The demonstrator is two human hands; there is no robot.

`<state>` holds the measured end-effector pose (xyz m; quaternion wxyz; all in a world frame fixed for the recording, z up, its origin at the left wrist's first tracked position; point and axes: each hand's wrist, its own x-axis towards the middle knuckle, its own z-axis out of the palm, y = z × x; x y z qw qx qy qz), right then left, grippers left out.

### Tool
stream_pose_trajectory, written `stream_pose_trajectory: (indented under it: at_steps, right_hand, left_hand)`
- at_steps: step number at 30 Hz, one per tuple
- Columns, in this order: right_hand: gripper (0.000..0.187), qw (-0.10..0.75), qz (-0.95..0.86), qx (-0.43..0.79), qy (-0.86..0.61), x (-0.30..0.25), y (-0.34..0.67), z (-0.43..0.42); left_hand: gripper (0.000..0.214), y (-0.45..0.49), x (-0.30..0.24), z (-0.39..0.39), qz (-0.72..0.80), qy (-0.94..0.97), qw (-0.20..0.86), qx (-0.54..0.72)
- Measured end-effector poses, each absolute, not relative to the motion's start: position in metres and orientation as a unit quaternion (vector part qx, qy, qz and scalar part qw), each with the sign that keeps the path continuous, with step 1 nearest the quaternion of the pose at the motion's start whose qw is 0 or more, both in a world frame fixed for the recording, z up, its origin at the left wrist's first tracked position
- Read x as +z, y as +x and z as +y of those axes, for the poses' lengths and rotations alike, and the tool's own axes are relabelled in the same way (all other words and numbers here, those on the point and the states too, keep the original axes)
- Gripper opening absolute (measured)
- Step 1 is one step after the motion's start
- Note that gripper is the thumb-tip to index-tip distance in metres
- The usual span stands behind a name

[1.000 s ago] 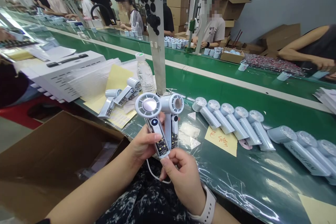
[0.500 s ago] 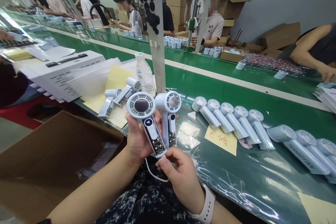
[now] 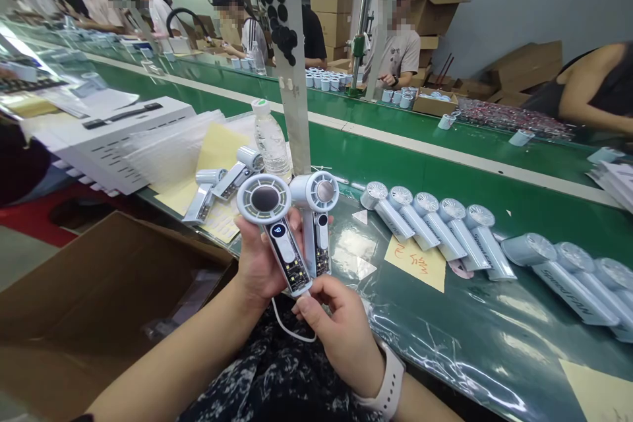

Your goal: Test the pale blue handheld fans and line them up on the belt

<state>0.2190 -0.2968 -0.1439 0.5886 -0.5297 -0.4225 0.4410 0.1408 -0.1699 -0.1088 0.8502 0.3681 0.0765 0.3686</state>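
My left hand (image 3: 258, 264) is closed around two small white handheld fans held upright side by side. The nearer fan (image 3: 270, 211) shows a lit round display on its handle and an exposed circuit board below. The second fan (image 3: 316, 201) stands just to its right. My right hand (image 3: 332, 323) pinches a white cable plug (image 3: 302, 293) at the base of the nearer fan; the white cable (image 3: 284, 326) loops down over my lap.
A row of finished pale blue fans (image 3: 430, 221) lies on the green belt to the right, beside a yellow note (image 3: 415, 262). Two more fans (image 3: 222, 181), a water bottle (image 3: 270, 138) and a metal post (image 3: 291, 59) stand ahead. An open cardboard box (image 3: 99, 290) sits left. Other people work opposite.
The fans have tilted and shifted slightly left and up in my left hand. The nearer fan's display lit up and its centre went dark. My right hand stayed at the plug.
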Motion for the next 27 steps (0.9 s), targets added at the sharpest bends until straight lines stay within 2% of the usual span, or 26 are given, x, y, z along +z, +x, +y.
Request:
stream_pose_trajectory:
  at_steps: [14, 20, 27]
  right_hand:
    - [0.022, 0.579, -0.428, 0.452, -0.527, -0.141, 0.219, -0.297]
    - [0.024, 0.597, -0.517, 0.384, -0.479, -0.133, 0.22, -0.3]
    - [0.033, 0.589, -0.434, 0.393, -0.556, -0.137, 0.225, -0.299]
  left_hand:
    - [0.064, 0.145, -0.112, -0.173, 0.107, 0.345, 0.847, 0.39]
    - [0.061, 0.146, -0.108, -0.17, 0.118, 0.287, 0.857, 0.411]
    - [0.062, 0.141, -0.103, -0.172, 0.099, 0.323, 0.852, 0.401]
